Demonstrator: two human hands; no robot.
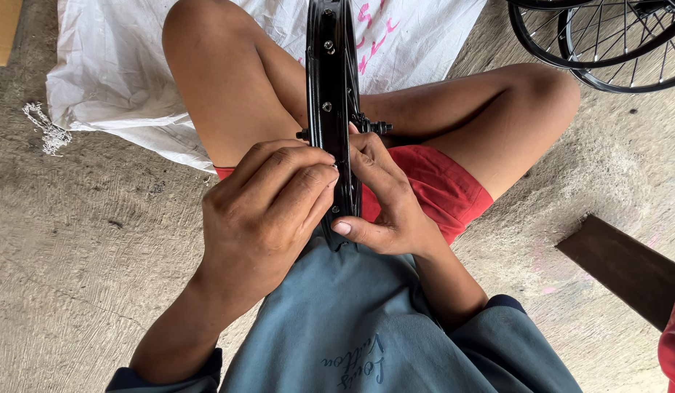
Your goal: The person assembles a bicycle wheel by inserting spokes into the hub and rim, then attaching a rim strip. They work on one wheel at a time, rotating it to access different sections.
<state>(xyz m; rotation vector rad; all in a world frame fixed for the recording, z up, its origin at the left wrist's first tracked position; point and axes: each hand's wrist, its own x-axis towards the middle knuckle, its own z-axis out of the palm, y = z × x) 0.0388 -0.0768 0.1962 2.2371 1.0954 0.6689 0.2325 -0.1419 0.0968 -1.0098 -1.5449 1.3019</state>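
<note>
Two hands grip one black rim (332, 87), held edge-on and upright betw. the seated person's knees, hub axle (374, 126) at mid-height. L hand (268, 211) fingers curled tight against rim's left side; R hand (384, 196) clamped on its right side, thumb along the edge. More wheels (606, 44) lie top right on concrete floor (82, 247), white sack (119, 80) behind legs.
</note>
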